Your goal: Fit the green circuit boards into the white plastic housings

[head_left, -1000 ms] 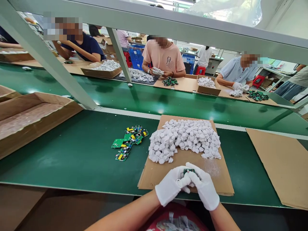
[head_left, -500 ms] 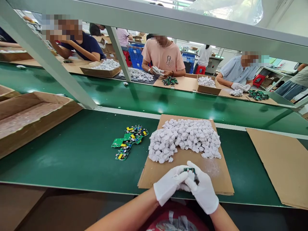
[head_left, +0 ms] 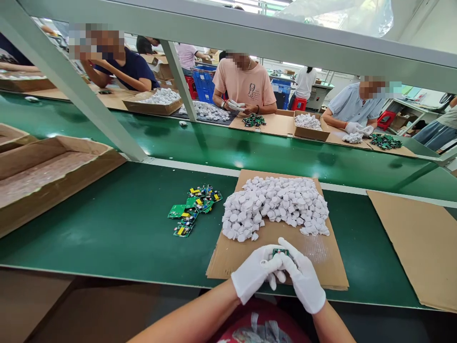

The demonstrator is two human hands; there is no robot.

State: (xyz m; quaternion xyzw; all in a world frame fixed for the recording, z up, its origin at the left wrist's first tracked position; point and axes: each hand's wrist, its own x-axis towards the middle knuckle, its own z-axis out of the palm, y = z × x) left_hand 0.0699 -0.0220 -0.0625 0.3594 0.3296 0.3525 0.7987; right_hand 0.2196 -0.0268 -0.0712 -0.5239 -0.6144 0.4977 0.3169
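Observation:
Both my hands wear white gloves and meet over the near edge of a cardboard sheet [head_left: 228, 259]. My left hand [head_left: 256, 270] and my right hand [head_left: 303, 272] are closed together around a small green circuit board [head_left: 280, 252]. Only the board's upper part shows between the fingers; the rest is hidden. Just beyond the hands, a heap of small white pieces [head_left: 278, 205] covers the back of the cardboard. To the left of it, several green circuit boards [head_left: 185, 215] with yellow parts lie on the green bench.
A shallow cardboard box [head_left: 67, 181] stands at the left on the green bench [head_left: 121, 228]. Another cardboard sheet [head_left: 417, 243] lies at the right. A slanted metal post [head_left: 89, 90] rises at the left. Across the green belt [head_left: 214, 147], several people sit with white pieces and boards.
The fingers have shifted around the circuit board, and the lower fingers of my left hand now show more spread beneath it. The view has moved slightly.

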